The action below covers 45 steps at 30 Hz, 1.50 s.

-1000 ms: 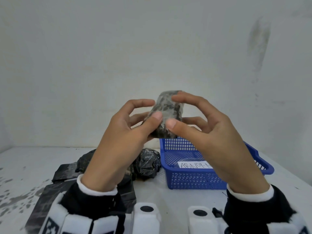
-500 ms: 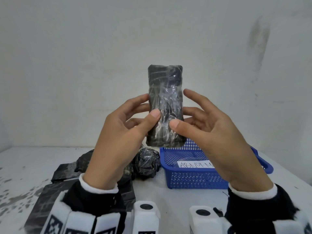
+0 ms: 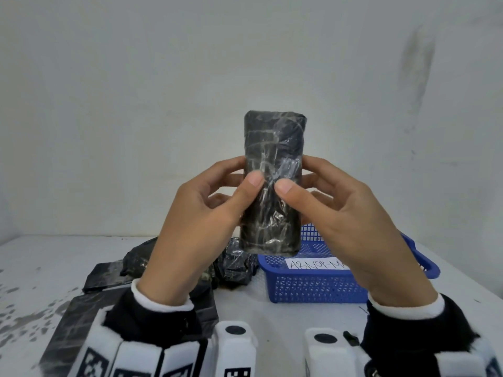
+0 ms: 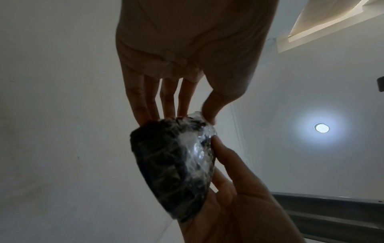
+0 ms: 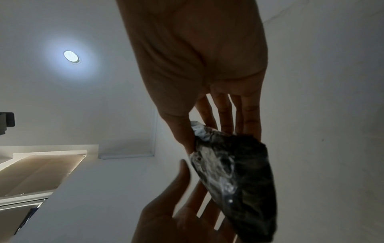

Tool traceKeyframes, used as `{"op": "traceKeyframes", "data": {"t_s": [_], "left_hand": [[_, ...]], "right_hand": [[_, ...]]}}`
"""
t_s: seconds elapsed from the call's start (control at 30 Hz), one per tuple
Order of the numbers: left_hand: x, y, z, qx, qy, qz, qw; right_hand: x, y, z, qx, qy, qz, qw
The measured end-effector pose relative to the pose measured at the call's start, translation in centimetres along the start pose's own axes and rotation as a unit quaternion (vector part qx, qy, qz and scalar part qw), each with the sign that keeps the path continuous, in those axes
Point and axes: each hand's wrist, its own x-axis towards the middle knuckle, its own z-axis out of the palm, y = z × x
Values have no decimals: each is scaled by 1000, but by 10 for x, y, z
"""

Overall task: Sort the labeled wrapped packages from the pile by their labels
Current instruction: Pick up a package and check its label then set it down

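**What cannot be made out**

The basket's white label [image 3: 317, 264] reads "ABNORM", the rest hidden behind the right hand [image 3: 345, 221]. The left hand [image 3: 196, 227] covers much of the pile [image 3: 234, 265]. No label shows on the held package [image 3: 273, 183].

A plain white wall [image 3: 136, 104] with a grey smudge [image 3: 416, 69] stands behind the speckled white table [image 3: 32, 270], while overhead a round ceiling lamp [image 4: 321, 127] glows beside a pale recessed panel [image 5: 41, 171]
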Motion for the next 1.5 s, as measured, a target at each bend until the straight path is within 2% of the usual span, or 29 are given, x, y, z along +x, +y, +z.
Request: {"op": "traceKeyframes", "data": {"t_s": [0.23, 0.37, 0.6, 1.17, 1.5], "left_hand": [[1, -1, -1, 19, -4, 4, 1000], [1, -2, 2, 43, 2, 12, 999], [-1, 0, 5, 51, 6, 21, 998], [0, -2, 6, 86, 3, 5, 996], [0, -1, 5, 62, 4, 1, 998]], "right_hand": [[0, 0, -2, -30, -2, 7, 1000], [0, 0, -3, -53, 21, 9, 998], [-1, -4, -1, 20, 34, 20, 999], [-1, -2, -1, 34, 38, 33, 998], [0, -1, -2, 38, 20, 21, 999]]}}
